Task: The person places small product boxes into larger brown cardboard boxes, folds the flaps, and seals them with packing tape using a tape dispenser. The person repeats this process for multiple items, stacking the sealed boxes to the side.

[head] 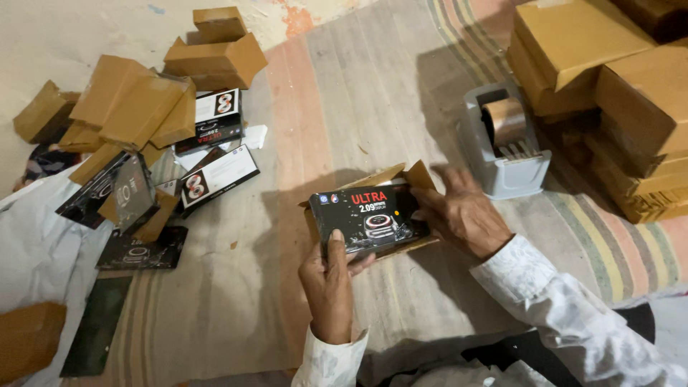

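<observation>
From my feed: left hand (331,281) grips the near edge of a black product box (369,217), thumb pressed flat on its top face, fingers curled underneath, so it's clamped on the box. Right hand (462,211) sits at the box's right end, fingers bent together against that end and against a cardboard carton (401,176) that wraps the box from behind & below. The black box lies partly inside that open carton, flaps up at the back, both held just above a striped mat (373,93), center of view. Can't tell whether the box is fully seated in the carton.

Right of the hands, near but apart, a grey tape dispenser (506,143) stands on the mat w/ a brown roll in it. Behind it, top right, a stack of brown cartons (616,79), touching each other.

Left side: a loose heap of cardboard boxes (143,100) on the floor, mixed w/ more black product boxes (215,122), some upright, some tilted, a few flat. A grey plastic sheet (36,244) lies under the lower-left ones. White sleeves (559,301) cover both my forearms.
</observation>
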